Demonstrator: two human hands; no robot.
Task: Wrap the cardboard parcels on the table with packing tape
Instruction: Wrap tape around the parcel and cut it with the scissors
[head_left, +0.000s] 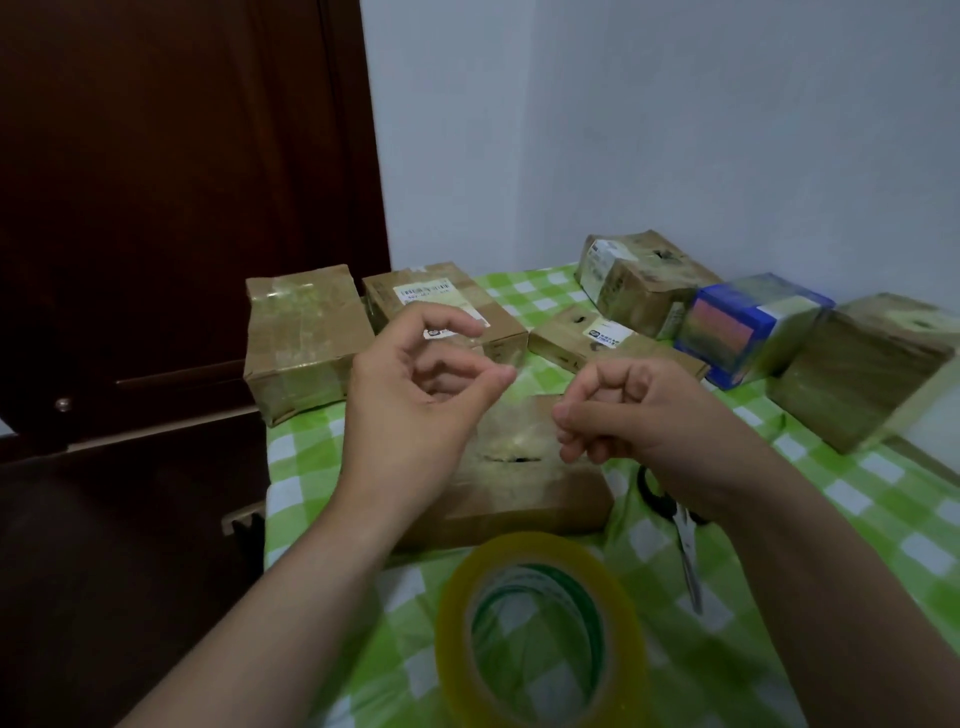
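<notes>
In the middle of the surface (883, 493) lies a flat brown parcel (519, 483), glossy with tape and dark where a small slit breaks its top. Its long axis runs left to right, the right end a little nearer.

Above it hang both hands. The left grip (415, 395) has its fingers curled in a C, with index and thumb apart. The right grip (639, 415) is curled tighter, thumb against the fingers. A faint clear sheen shows between them, but I cannot tell whether either has hold of anything.

The tape roll (540, 548), yellowish and see-through, lies closest of all with its hole facing up. Scissors (685, 551) lie right of the parcel under the right wrist, black handles far and blades pointing near.

Other parcels ring the far side:
- an upright one (306, 343) at the far left
- a labelled one (441, 306) beside it
- a low one (587, 338)
- a crumpled one (639, 280) in the corner
- a large one (862, 369) at the right

A blue box (748, 327) sits between the last two.

A green-and-white checked cloth (311, 467) covers the surface. A dark wooden door (156, 208) stands to the left, and a pale wall (675, 130) rises behind.
</notes>
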